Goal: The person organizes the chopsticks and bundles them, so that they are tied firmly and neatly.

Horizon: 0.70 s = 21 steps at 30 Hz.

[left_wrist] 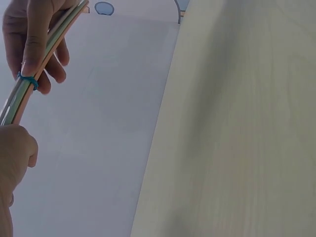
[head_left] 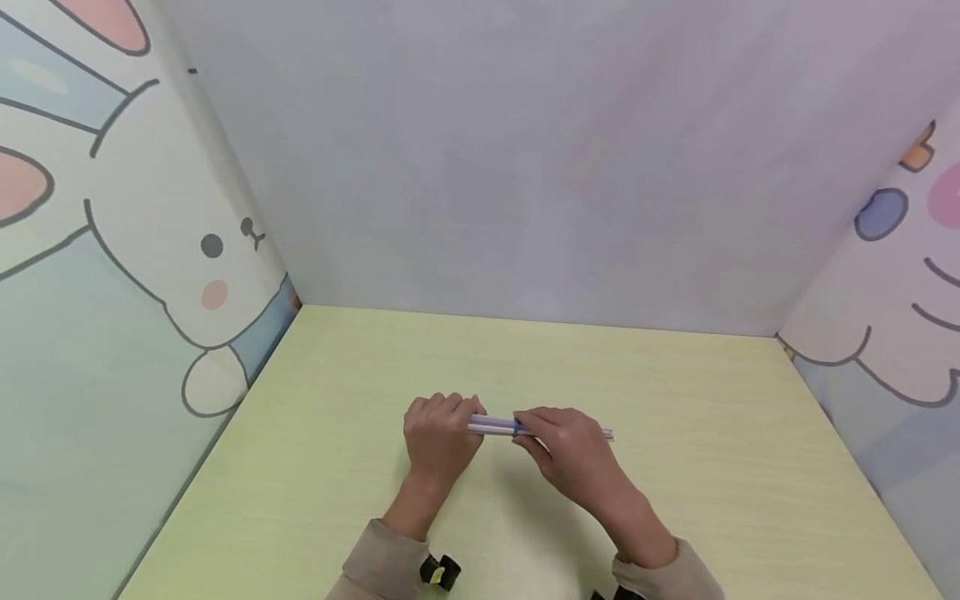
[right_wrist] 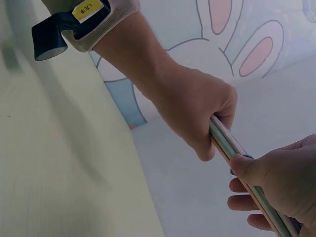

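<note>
A bundle of slim, straight sticks (head_left: 491, 425) in pale colours is held level above the table; whether they are straws or pencils I cannot tell. White and lilac show in the head view, green and orange in both wrist views. My left hand (head_left: 442, 435) grips one end in a fist. A thin blue band (left_wrist: 28, 79) circles the bundle near its middle. My right hand (head_left: 576, 457) pinches the bundle at this band, thumb on one side and fingers on the other. The far end of the sticks sticks out beyond the right hand.
Below the hands lies a pale yellow table (head_left: 360, 358) with their shadows on it. A plain grey wall (head_left: 510, 167) rises behind it. Side panels with a cartoon rabbit (head_left: 165, 242) and another drawn figure (head_left: 892, 275) flank the table. Black straps (head_left: 441, 572) sit at the sleeves.
</note>
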Each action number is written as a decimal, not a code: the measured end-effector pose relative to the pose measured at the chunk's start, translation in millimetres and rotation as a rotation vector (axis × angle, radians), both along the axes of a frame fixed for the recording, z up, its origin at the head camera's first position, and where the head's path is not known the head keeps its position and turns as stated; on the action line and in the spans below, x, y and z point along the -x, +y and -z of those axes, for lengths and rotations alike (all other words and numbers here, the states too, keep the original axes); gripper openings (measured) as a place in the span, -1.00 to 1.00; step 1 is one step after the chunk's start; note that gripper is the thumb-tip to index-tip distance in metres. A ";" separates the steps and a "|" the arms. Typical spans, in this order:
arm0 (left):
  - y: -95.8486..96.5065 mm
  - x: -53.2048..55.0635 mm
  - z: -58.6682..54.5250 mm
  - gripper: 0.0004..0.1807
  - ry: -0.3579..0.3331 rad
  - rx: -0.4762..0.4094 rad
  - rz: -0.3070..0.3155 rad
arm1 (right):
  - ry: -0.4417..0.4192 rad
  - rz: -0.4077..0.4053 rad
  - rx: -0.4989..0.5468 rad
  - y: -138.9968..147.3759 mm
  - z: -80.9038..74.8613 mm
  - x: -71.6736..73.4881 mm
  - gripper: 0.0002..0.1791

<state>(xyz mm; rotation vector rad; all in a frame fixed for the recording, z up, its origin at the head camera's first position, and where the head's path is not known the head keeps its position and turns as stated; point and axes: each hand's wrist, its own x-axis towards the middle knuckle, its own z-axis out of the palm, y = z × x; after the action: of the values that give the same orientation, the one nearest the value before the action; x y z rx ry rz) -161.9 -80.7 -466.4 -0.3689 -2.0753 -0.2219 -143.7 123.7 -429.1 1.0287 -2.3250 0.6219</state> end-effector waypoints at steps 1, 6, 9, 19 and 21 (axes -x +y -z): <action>0.4 -0.5 0.1 -0.81 0.000 -0.003 -0.004 | 0.004 0.000 -0.002 -1.3 0.3 -0.2 -0.65; 3.9 -2.4 0.6 -0.81 0.013 -0.010 0.010 | 0.002 0.001 -0.030 -9.8 0.8 -2.2 -0.61; 7.0 -2.2 -0.4 -0.81 0.019 -0.005 0.032 | -0.012 0.010 -0.046 -13.6 0.6 -2.8 -0.61; -1.3 0.8 2.8 -0.84 0.007 0.002 0.003 | -0.032 0.032 0.006 -4.3 -2.5 -1.5 -0.44; -4.1 0.7 3.5 -0.85 -0.001 0.001 -0.006 | -0.031 0.040 0.019 -1.1 -2.5 -0.7 -0.49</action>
<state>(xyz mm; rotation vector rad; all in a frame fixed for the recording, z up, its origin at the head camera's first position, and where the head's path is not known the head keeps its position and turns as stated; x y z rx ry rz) -162.6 -84.9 -469.9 -0.3631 -2.0777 -0.2181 -143.0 122.6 -426.7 0.9679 -2.3561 0.6464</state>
